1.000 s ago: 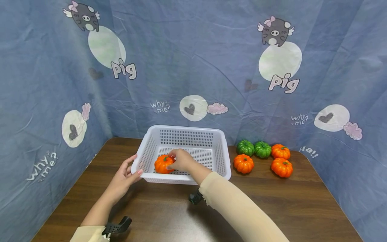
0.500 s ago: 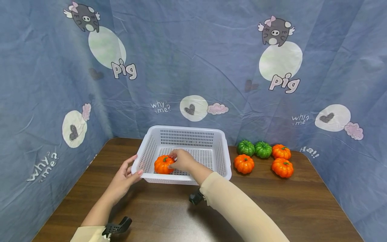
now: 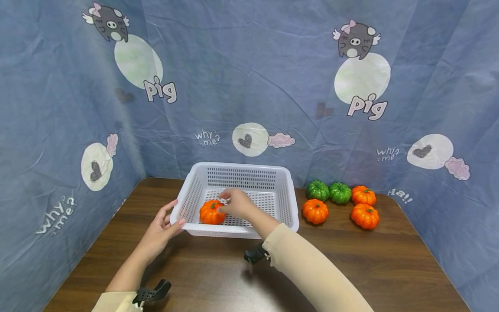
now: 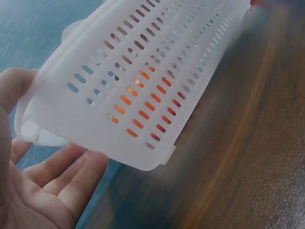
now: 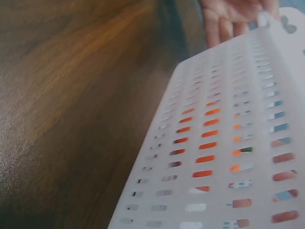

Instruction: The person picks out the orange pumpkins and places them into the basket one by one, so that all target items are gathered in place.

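A white plastic basket [image 3: 234, 230] with slotted walls stands on the table. Inside, near its front left, sits an orange pumpkin [image 3: 210, 212] with a green stem. My left hand [image 3: 159, 229] grips the basket's front left corner, thumb over the rim and fingers against the outside; the left wrist view shows this hand [image 4: 52, 191] close up. Just right of the pumpkin, my right hand [image 3: 239, 205] is inside the basket, its fingers spread apart and its thumb beside the pumpkin. In the right wrist view the basket's front wall [image 5: 224, 133] hides this hand, and orange shows through the slots.
Right of the basket, two green pumpkins [image 3: 317, 190] and several orange pumpkins [image 3: 364, 216] lie on the brown wooden table [image 3: 210, 277]. A blue printed cloth [image 3: 249, 78] hangs behind and along both sides.
My right hand has let go of the orange pumpkin and drawn slightly up and to the right. The pumpkin stays on the basket's floor. My left hand keeps its hold on the corner.
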Demonstrator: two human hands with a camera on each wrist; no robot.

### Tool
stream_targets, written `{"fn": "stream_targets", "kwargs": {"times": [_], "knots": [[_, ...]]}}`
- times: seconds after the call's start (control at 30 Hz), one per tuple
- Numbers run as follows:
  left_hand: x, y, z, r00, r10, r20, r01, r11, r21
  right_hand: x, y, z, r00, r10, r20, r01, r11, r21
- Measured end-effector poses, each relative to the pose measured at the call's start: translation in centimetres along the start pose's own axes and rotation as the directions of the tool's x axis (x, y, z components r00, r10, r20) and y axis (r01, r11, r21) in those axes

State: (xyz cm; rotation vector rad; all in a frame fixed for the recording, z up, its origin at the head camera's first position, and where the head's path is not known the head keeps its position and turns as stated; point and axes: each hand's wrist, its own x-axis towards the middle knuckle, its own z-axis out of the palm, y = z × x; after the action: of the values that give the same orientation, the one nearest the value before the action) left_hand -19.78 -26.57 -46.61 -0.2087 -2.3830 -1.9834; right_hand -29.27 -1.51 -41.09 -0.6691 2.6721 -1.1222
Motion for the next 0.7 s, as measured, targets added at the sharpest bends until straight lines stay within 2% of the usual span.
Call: {"fn": "stream_targets", "kwargs": {"times": [0.23,0.7], "knots": [[-0.1,0.2,0.2,1.0,0.005,0.005,-0.005,1.0,-0.019,-1.6,-0.2,-1.2,0.999,-0.02,-0.036,0.023,0.997,0.071],[-0.1,0.2,0.1,1.0,0.014,0.008,-0.014,1.0,-0.023,-5.1,-0.4,-4.2,0.986,-0.106,-0.125,0.11,0.993,0.03]]}}
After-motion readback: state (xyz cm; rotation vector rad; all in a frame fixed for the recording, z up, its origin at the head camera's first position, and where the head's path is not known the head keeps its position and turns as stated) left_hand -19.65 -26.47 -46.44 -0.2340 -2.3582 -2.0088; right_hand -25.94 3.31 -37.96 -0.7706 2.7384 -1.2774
